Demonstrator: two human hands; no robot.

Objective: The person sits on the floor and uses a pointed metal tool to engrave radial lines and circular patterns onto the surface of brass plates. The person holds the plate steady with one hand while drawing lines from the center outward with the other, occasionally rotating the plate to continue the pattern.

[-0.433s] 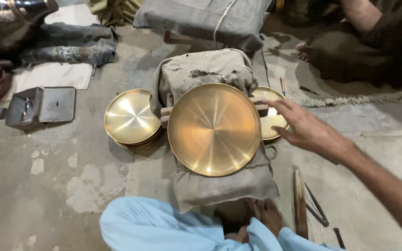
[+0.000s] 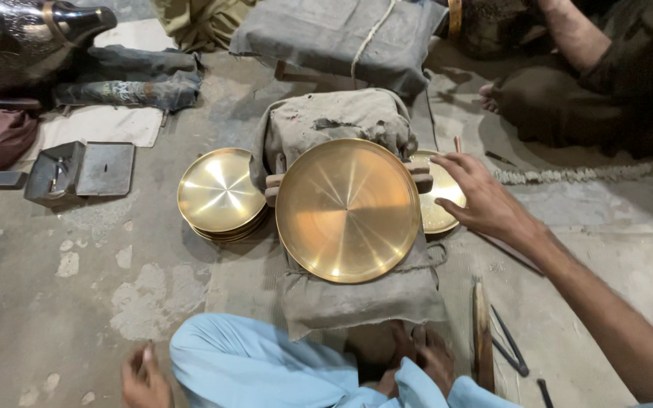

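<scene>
1. The right hand reaches out over the floor with its fingers spread and bent; the fingertips rest on the rim of a small brass plate that lies to the right of the big plate; the hand grips nothing.
2. The left hand sits low at the bottom edge of the view, beside a knee in pale blue cloth; it looks loosely curled and empty, though part of it is cut off, so I cannot tell for sure; the two hands are well apart.
3. A large brass plate lies face up on a padded block wrapped in grey sacking; it partly covers the small plate's left side; short wooden pegs stick out from under it at both sides.
4. A stack of brass plates lies on the floor just left of the wrapped block, close to the big plate.
5. A small open metal box stands further left on the concrete floor; a dark engraved metal vessel lies in the top left corner.
6. A wooden-handled tool and thin metal rods lie on the floor below the right forearm.
7. Another person's legs show at the top right.
</scene>
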